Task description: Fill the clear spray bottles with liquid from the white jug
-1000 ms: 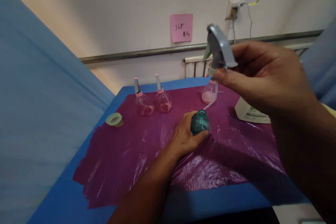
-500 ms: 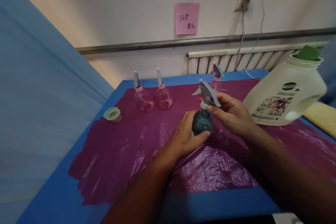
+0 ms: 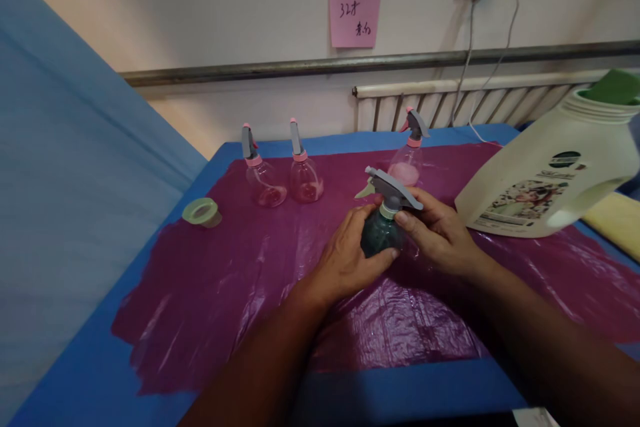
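A dark green spray bottle (image 3: 379, 235) stands on the purple plastic sheet in front of me. My left hand (image 3: 353, 250) is wrapped round its body from the left. At its neck, my right hand (image 3: 440, 230) pinches the pale green collar of the grey spray head (image 3: 393, 190), which sits on the bottle's mouth. The head's pale trigger points left. Just behind my hands stands a clear spray bottle (image 3: 406, 163) with a pink collar and pinkish liquid. Two similar bottles, a left one (image 3: 265, 185) and a right one (image 3: 307, 180), stand further left.
A pale green cup (image 3: 203, 212) sits at the left of the purple sheet (image 3: 240, 280). To the right stands a large white jug (image 3: 545, 173) with a green cap, beside a yellow cloth (image 3: 616, 223). A blue curtain (image 3: 75, 167) hangs at the left; cables (image 3: 470, 57) run down the wall.
The spray head has gone from tilted above the green bottle's neck to seated on it, and has turned a little. My right hand came down with it. The camera view has shifted slightly.
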Demonstrator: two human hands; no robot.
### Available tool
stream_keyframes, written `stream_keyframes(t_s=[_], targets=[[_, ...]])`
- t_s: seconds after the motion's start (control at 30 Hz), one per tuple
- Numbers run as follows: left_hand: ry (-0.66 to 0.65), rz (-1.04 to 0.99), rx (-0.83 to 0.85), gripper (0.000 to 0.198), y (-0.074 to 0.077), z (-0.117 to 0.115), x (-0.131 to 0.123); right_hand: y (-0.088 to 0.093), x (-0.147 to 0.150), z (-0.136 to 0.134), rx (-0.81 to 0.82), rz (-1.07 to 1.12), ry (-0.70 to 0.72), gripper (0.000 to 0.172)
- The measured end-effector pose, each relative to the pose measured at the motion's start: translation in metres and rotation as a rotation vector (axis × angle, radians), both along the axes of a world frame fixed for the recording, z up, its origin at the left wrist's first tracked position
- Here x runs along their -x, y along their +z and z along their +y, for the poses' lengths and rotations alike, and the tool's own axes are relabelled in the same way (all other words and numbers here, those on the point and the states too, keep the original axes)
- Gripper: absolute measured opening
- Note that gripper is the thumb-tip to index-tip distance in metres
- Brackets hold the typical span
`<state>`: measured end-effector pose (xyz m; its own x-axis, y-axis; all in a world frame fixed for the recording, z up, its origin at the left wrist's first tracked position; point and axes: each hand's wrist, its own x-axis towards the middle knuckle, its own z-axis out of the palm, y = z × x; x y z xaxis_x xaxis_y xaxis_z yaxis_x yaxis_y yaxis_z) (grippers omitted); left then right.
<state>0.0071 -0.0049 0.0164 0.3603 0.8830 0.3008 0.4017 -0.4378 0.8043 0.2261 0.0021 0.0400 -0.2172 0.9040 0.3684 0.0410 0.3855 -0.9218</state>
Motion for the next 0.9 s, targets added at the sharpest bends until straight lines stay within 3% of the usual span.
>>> stream_keyframes(t_s=[0.33, 0.6, 0.77, 0.9], targets=[[0.007, -0.027, -0.018, 0.09, -0.007, 0.001, 0.0, -0.006, -0.001, -0.002, -0.078, -0.076, -0.017, 0.038], [0.017, -0.317, 0.03, 0.088, -0.006, 0.002, -0.001, -0.002, 0.001, -0.002, -0.105, -0.073, 0.016, 0.044], [0.081, -0.42, -0.073, 0.061, -0.001, 0.004, -0.003, 0.001, 0.0, -0.001, -0.106, -0.096, 0.04, 0.047], [0.109, -0.59, 0.013, 0.044, 0.007, 0.006, -0.008, 0.001, 0.0, -0.002, -0.131, -0.09, 0.036, 0.045]])
